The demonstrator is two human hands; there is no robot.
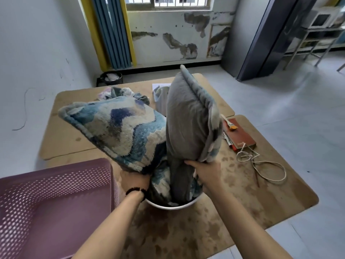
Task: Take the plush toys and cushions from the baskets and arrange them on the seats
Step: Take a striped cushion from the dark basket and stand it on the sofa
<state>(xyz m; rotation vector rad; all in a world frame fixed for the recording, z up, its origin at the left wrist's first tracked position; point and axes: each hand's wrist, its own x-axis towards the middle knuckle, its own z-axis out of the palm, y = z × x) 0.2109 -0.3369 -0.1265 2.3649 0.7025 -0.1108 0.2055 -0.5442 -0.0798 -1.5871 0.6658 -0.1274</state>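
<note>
Our left hand (135, 179) grips the patterned cushion (119, 128), our right hand (204, 173) the grey cushion (188, 116) (both low), to lift them from the white basket (173, 206).

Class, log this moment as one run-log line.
left hand: grips patterned cushion | right hand: grips grey cushion | both in white basket

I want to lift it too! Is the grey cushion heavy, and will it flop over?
Probably light: the right hand pinches just the bottom of the grey cushion and it stands tall. It looks soft and puffy, so it may bend or lean. Its fuzzy cloth likely won't slip.
</note>
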